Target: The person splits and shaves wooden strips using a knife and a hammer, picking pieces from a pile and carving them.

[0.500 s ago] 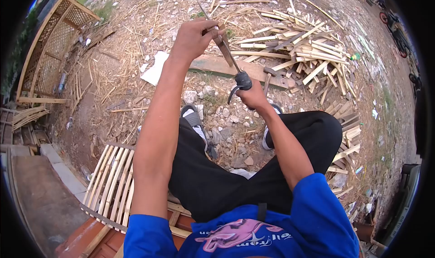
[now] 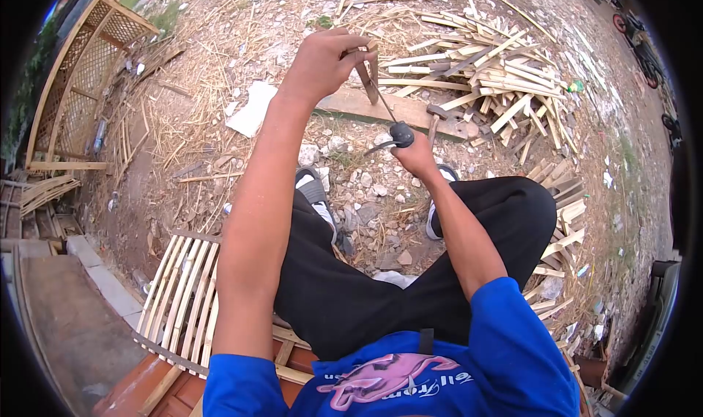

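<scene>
My left hand [image 2: 333, 62] is closed, its fingertips pinching the upper end of a short wood strip [image 2: 367, 86]. The strip points downward, its lower end above or at a thick plank [image 2: 410, 114] on the ground; I cannot tell whether they touch. In my right hand [image 2: 416, 155] is the black handle of a machete [image 2: 401, 133] with a curved guard. Its thin blade angles up toward the strip and my left fingers, seen nearly edge-on, its tip hidden. Beside my right hand, a hammer [image 2: 436, 113] with a wooden handle rests on the plank.
A large pile of split wood strips [image 2: 498, 73] lies beyond the plank at right, with more wood beside my right knee. A slatted wooden panel [image 2: 179, 292] is at my left. Lattice panels [image 2: 77, 87] stand far left. Stones and straw litter the ground.
The machete's handle has moved slightly right and its blade has swung toward a more end-on view. My left hand has shifted a little right with the strip.
</scene>
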A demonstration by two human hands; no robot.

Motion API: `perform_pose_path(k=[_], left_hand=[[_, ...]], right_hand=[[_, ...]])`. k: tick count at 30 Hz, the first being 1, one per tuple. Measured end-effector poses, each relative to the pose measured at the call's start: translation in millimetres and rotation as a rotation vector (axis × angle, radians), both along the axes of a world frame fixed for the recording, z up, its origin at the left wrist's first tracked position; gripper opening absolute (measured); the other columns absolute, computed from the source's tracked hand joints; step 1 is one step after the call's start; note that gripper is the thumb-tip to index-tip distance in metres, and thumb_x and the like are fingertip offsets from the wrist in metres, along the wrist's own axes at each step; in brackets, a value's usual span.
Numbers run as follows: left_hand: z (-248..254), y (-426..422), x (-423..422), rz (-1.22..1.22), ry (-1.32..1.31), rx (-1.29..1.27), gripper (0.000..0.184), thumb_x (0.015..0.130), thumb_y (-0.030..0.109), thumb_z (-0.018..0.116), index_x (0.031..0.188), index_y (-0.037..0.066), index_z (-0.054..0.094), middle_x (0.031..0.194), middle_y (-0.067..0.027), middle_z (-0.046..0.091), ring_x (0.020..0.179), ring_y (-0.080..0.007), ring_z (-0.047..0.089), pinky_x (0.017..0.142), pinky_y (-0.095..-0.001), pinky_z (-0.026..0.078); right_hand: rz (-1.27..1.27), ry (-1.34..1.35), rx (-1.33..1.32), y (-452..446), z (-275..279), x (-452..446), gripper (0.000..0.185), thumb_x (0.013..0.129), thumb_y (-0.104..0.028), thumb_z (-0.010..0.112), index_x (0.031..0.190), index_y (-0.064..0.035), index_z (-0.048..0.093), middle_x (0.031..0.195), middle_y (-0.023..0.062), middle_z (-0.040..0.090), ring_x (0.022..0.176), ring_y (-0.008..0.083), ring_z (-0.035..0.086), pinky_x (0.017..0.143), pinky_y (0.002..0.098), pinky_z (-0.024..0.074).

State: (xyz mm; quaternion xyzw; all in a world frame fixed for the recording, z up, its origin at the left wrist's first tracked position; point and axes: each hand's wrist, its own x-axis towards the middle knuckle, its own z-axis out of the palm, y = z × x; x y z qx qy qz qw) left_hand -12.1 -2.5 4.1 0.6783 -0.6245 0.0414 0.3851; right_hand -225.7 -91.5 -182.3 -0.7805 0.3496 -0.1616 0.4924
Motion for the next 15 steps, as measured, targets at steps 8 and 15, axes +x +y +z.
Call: perform_pose_path(k=[8,15], left_hand=[[2.1,-4.1,5.8,0.034,-0.013,0.050,0.027,0.085,0.022,0.073,0.109,0.007,0.072,0.086,-0.0098,0.069,0.075,-0.0218,0.065,0.067,-0.0343,0.049],[4.6,4.1,12.9,0.075,0.035,0.128,0.028,0.085,0.021,0.073,0.109,0.007,0.072,0.090,-0.0100,0.069,0.077,-0.0210,0.064,0.068,-0.0342,0.049]], right_hand=[[0.047,0.019,0.639,-23.3,2.8,0.0,0.010,0.067,-0.002,0.064,0.074,-0.0004,0.058,0.060,0.0055,0.057,0.045,0.0125,0.049,0.043,0.0303,0.0378],[0.006,0.078,0.047,-19.6,-1.6,7.3,0.022,0.070,-0.012,0.068,0.088,0.0005,0.064,0.074,0.0140,0.067,0.065,0.0253,0.064,0.060,0.0352,0.0488]])
